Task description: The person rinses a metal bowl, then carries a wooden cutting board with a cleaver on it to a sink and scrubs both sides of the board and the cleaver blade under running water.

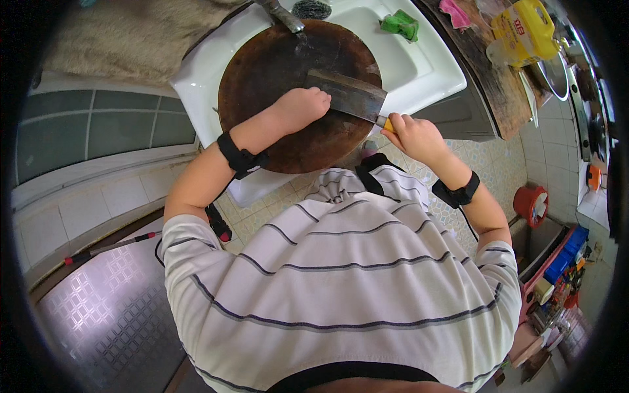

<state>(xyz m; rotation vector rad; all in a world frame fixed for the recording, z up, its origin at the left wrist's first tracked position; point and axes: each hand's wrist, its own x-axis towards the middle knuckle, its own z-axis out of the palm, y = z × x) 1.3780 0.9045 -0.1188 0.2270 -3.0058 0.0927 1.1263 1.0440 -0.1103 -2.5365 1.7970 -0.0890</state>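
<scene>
A large round wooden chopping board (265,59), dark and wet-looking, lies across the white sink (442,73). Over its right half, a cleaver with a broad grey blade (358,98) points to the left. My right hand (415,135) grips its yellow handle (386,124) beyond the board's right edge. My left hand (304,108) is curled at the blade's left part, knuckles up, and seems to touch it. Whether anything is inside those fingers is hidden. The metal faucet (285,17) reaches over the board's far edge, with what looks like water under its spout.
A dark scouring pad (312,9) and a green cloth (400,24) lie on the sink. On the wooden counter (508,105) at right are a yellow jug (526,34) and a pink cloth (456,12). A red bucket (530,205) stands lower right. Tiled window ledge at left.
</scene>
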